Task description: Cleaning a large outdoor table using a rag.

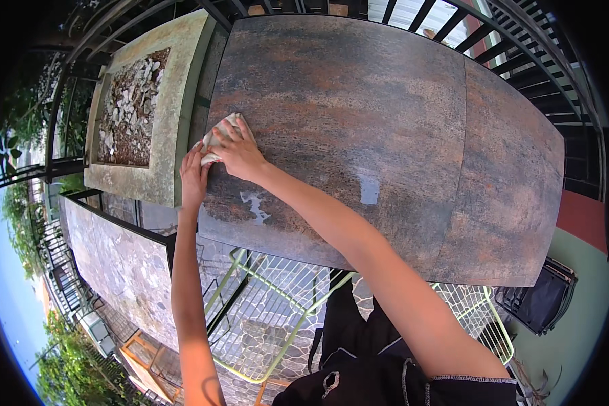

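A pale cloth (240,122) lies at the left edge of a stone-look tabletop (345,111) in brown, grey and rust tones. My right hand (239,152) presses flat on it with the fingers spread. At the cloth's near left corner, my left hand (194,170) pinches the fabric over the table's edge. Two wet patches reflect light: an irregular one (256,207) just below my right hand, and another puddle (369,189) farther right, beyond my forearm.
A concrete planter (185,116) with soil and stone chips adjoins the table's left side. Green wire chairs (279,264) stand at the near edge. A second, lighter table (116,259) is at lower left. Black railings (517,66) run behind, and folded black chairs (538,297) rest at right.
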Demonstrator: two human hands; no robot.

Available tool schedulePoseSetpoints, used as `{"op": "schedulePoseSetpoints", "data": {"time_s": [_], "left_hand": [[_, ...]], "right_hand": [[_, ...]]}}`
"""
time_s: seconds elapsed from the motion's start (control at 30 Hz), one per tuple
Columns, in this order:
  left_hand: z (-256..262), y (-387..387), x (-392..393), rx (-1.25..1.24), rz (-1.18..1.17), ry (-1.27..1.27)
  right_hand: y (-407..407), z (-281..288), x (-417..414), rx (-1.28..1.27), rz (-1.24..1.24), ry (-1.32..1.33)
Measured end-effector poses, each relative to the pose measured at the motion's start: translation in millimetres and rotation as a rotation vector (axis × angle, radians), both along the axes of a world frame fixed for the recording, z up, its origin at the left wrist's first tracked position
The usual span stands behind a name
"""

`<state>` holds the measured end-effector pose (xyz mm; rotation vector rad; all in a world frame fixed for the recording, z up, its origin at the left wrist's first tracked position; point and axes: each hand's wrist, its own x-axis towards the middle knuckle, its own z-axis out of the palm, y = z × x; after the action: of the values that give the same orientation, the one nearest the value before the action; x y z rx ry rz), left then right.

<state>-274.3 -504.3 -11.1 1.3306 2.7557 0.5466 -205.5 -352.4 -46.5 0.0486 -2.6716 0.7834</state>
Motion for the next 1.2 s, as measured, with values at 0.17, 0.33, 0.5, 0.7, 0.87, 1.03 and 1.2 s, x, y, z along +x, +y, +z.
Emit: {"op": "schedulePoseSetpoints", "data": {"time_s": [0.17,0.33,0.5,0.7,0.87,1.03,1.2], "left_hand": [[13.9,-4.3,40.9,-0.211,0.012,0.138],[14.6,37.9,101.1,0.006,0.008,-0.008],[3.2,104.3,167.9,-0.002,-0.005,0.006],[-4.6,182.3,237.8,0.033,-0.173,-0.074],[-3.8,240.1,287.5,0.183,-0.351,-0.191],[-4.1,287.3,325.4,0.259,-0.640,-0.389],[-4.8,303.8,316.1,0.224,-0.914,-0.571]], "right_hand": [[31.2,12.8,15.4,0.086,0.334,-0.156],[76.7,18.4,63.7,0.098,0.498,-0.219],[146.4,23.5,137.7,0.096,0.489,-0.233],[219.0,30.8,244.4,0.084,0.333,-0.247],[253.5,48.2,335.6,-0.055,0.053,-0.319],[244.9,55.6,421.4,-0.148,-0.322,-0.390],[174.7,29.9,440.9,-0.335,-0.847,-0.170]]}}
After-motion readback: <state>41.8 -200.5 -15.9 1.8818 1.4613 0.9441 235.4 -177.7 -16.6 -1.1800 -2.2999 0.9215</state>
